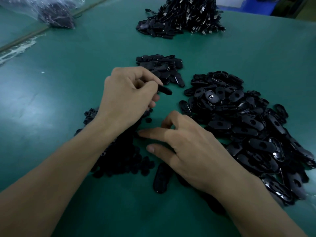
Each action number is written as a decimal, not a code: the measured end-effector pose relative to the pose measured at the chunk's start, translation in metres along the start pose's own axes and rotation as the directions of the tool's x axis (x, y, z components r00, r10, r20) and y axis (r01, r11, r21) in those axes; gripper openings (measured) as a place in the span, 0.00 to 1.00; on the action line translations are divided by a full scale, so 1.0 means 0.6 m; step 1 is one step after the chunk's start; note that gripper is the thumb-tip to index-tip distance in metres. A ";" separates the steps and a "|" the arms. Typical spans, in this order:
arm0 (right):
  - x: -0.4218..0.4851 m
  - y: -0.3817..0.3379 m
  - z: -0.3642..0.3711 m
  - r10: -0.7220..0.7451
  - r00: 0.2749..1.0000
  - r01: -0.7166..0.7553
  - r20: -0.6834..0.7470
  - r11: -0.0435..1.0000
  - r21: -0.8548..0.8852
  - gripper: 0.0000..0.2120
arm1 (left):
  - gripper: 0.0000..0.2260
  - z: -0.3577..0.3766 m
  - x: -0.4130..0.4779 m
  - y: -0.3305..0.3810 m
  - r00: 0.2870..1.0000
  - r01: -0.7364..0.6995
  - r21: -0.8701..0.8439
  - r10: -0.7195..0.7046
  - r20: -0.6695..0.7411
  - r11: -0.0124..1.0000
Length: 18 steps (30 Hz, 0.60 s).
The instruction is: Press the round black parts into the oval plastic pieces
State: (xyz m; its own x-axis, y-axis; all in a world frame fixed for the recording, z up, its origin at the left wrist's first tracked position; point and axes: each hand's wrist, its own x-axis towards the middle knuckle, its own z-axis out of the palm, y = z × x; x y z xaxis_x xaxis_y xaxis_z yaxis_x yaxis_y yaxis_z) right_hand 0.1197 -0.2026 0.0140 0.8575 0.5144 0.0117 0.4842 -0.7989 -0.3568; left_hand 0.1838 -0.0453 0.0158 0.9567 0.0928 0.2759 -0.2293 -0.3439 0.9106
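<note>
On the green counter (222,53), mid-frame: left hand (130,93) raised a little above the surface, fingers curled, pinching one oval piece (165,91) by its end; the free end points right. Cannot tell whether a round part is seated in it.

Right hand (184,144) low over the counter, loosely spread, holding nothing visible. Its index fingertip (140,133) reaches left to the edge of the heap of round black parts (119,161); the thumb lies just below it. Contact with a part is not clear, as the area is dark.

The heap of round black parts lies beneath and beside the left forearm, near the front edge.

Large pile of oval plastic pieces (248,130) to the right of both hands, many showing a round hole. A smaller pile of oval pieces (160,69) sits just beyond the left hand. A lone oval piece (160,178) lies flat, just left of the right wrist.

Far side: a mound of black cables with metal plugs (186,16). Far left: a clear plastic bag (56,14) with dark contents. Blue crate (256,6) at the top right.
</note>
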 end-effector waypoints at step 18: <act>0.004 0.013 0.021 0.040 0.989 -0.004 -0.144 0.969 0.246 0.10 | 0.05 0.004 -0.005 0.000 0.994 0.094 -0.349 -0.067 0.090 0.933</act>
State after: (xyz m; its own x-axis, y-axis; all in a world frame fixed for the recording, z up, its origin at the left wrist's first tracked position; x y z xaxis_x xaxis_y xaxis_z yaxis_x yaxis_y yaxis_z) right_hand 0.1237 -0.2037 -0.0004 0.8925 0.4313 0.1320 0.4232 -0.6997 -0.5756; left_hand 0.1816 -0.0481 0.0143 0.9821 0.0313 0.1857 -0.1862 0.0138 0.9824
